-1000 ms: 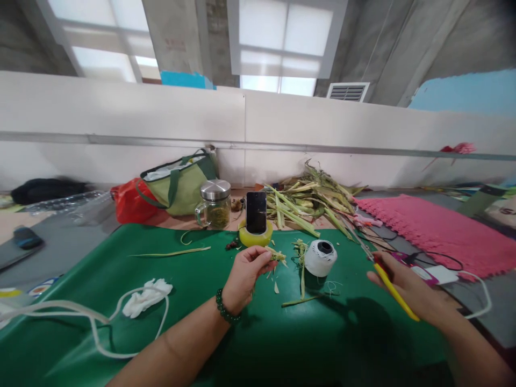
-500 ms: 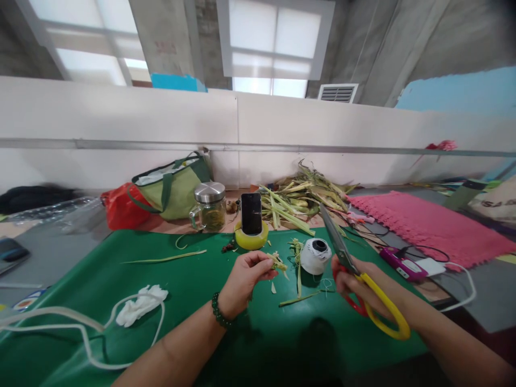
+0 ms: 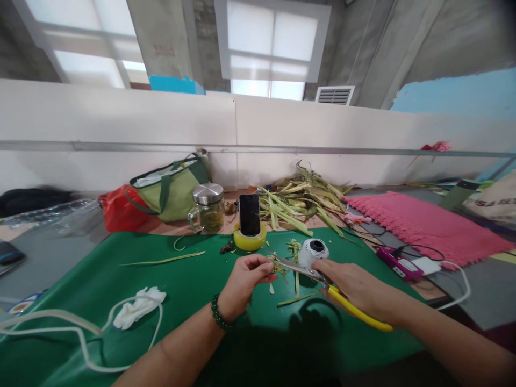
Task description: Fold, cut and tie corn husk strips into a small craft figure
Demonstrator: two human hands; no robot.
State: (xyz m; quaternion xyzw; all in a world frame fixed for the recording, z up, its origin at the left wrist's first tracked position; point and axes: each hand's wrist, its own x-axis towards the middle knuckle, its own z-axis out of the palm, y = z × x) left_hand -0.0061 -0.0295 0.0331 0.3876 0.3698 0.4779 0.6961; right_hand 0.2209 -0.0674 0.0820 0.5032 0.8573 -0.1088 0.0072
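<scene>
My left hand [image 3: 245,282] pinches a small bundle of yellow-green leaf strips [image 3: 278,265] above the green mat [image 3: 181,301]. My right hand [image 3: 355,290] grips yellow-handled scissors [image 3: 322,285], whose blades point left and reach the bundle at my left fingertips. A white spool of thread [image 3: 313,251] stands just behind the scissors. Loose leaf scraps [image 3: 296,295] lie on the mat below both hands.
A phone [image 3: 249,214] stands in a yellow tape roll. Behind it are a glass jar [image 3: 208,208], a green bag [image 3: 169,185], a red bag [image 3: 116,207] and a pile of leaves [image 3: 300,201]. A pink mat [image 3: 423,226] lies right; white cord [image 3: 80,333] and tissue left.
My right hand brought the scissors in from the right, swung the blades from upright down to level, and set them against the bundle. My left hand stayed put.
</scene>
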